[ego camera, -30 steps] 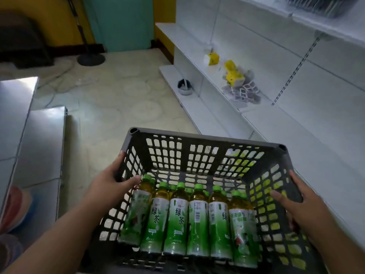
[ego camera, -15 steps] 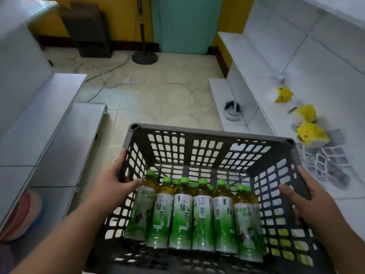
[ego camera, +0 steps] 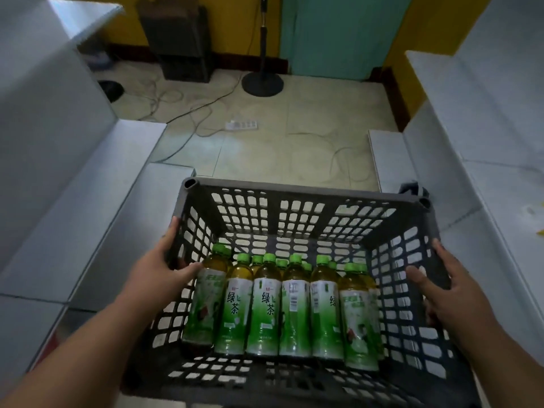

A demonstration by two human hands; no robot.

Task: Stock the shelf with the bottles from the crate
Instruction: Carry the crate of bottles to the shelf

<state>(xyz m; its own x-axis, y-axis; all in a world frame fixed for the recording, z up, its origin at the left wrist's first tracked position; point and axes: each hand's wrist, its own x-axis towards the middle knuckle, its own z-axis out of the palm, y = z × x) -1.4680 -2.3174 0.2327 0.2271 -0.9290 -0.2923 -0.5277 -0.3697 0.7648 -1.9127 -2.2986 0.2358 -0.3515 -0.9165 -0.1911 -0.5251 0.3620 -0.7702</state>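
Gripping the gray crate (ego camera: 297, 195) by both sides, my left hand (ego camera: 159, 269) and right hand (ego camera: 441, 290) curl over its walls. Green tea bottles (ego camera: 265, 307) stand inside. White shelves (ego camera: 73, 216) flank me at 9 and 3 o'clock; cables (ego camera: 188, 113) lie at 12.

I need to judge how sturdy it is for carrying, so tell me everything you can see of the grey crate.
The grey crate is a rectangular, open-topped box of what looks like moulded plastic, its walls and floor a lattice of small openings, with round sockets at the far corners. It is held level above the tiled floor. The left hand grips its left wall, thumb inside; the right hand grips its right wall. Green-capped bottles stand packed in its near half; the far half is bare.
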